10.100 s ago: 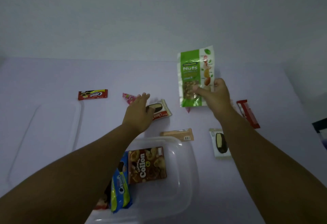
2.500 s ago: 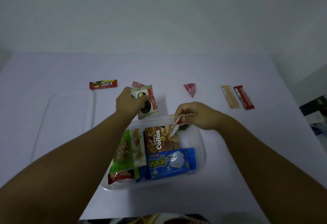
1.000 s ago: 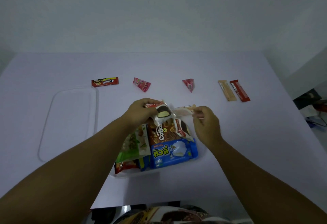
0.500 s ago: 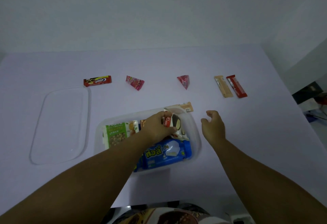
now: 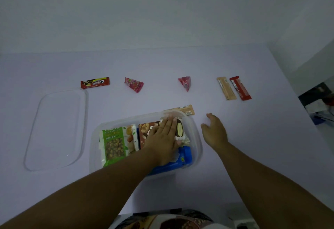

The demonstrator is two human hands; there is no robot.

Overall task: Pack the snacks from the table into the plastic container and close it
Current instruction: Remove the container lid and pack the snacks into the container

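Note:
The clear plastic container [image 5: 196,138] sits in front of me holding a green nuts bag [image 5: 115,143], a brown Collon box [image 5: 145,132], a blue packet [image 5: 182,160] and a choco pie packet [image 5: 179,130]. My left hand [image 5: 165,136] lies flat with straight fingers on the snacks inside, pressing beside the choco pie. My right hand [image 5: 214,132] hovers just right of the container, fingers relaxed, holding nothing. A tan wafer bar [image 5: 186,110] rests against the container's far rim. The clear lid [image 5: 56,129] lies on the table to the left.
Along the far side of the white table [image 5: 253,147] lie a red Oreo pack [image 5: 94,82], two pink triangular packets [image 5: 134,84] [image 5: 185,82], a tan bar [image 5: 226,88] and a red bar [image 5: 240,88]. Dark clutter sits past the table's right edge.
My left hand has put the choco pie packets into the container and flattened onto them. My right hand has let go and drawn off to the right, empty.

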